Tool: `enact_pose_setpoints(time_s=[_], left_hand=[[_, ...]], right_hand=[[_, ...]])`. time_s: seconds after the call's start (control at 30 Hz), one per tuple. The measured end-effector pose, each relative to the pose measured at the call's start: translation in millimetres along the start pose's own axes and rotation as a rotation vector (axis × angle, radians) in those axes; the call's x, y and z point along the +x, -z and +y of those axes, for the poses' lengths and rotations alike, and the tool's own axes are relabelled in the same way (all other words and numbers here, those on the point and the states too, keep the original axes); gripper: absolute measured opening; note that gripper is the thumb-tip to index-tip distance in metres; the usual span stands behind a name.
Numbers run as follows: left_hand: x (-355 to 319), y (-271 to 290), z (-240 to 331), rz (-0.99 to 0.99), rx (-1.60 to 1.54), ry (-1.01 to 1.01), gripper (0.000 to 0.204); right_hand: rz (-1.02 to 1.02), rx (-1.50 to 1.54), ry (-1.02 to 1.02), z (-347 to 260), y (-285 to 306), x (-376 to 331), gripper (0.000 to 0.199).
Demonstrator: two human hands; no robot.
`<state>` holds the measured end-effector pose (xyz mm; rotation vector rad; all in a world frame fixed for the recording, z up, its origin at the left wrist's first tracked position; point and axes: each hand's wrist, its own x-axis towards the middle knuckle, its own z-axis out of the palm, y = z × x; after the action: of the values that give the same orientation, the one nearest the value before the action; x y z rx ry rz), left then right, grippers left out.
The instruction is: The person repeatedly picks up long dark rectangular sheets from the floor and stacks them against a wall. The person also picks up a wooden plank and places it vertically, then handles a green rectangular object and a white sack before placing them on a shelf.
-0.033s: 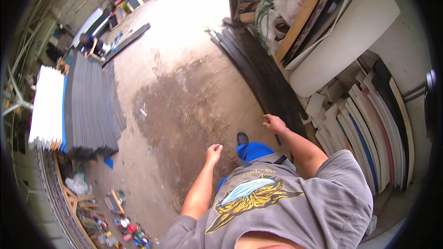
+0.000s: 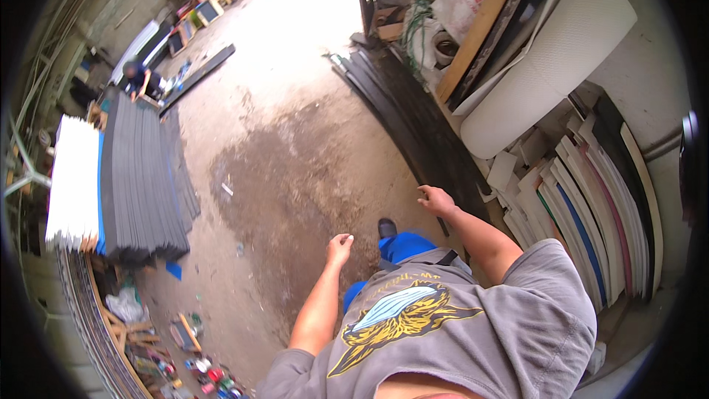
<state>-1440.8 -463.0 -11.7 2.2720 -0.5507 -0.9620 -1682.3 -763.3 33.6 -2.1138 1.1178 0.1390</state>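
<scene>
My left hand (image 2: 340, 248) hangs over the stained concrete floor with its fingers curled closed. A tiny pale spot shows at its fingertips, too small to name. Held out further right, my right hand (image 2: 437, 201) has its fingers apart and nothing in them. It is nearest to a pile of long black strips (image 2: 413, 114) lying on the floor, and I see no contact. One dark shoe (image 2: 386, 228) and blue trousers (image 2: 408, 245) show below my grey shirt.
Grey, blue and white sheets (image 2: 140, 177) stand stacked at left, with another person (image 2: 144, 80) bent beyond them. At right are a large white roll (image 2: 546, 66) and upright sheets (image 2: 583, 207). Small cans and bottles (image 2: 214, 375) litter the lower left floor. A dark plank (image 2: 198, 79) lies ahead.
The whole scene has shifted slightly in view. The far person's head and body sit a little differently. Both my hands keep nearly the same pose.
</scene>
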Motion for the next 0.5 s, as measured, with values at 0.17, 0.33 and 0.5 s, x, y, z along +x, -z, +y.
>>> enact_pose_setpoints(time_s=[0.17, 0.33, 0.5], left_hand=[[89, 31, 78, 0.015, -0.104, -0.093, 0.038], [188, 26, 86, -0.099, -0.221, -0.023, 0.039], [293, 40, 138, -0.178, -0.150, -0.143, 0.039]], right_hand=[[0.059, -0.023, 0.015, -25, 44, 88, 0.049], [0.096, 0.041, -0.035, -58, 75, 157, 0.049], [0.192, 0.068, -0.144, -61, 108, 221, 0.052]])
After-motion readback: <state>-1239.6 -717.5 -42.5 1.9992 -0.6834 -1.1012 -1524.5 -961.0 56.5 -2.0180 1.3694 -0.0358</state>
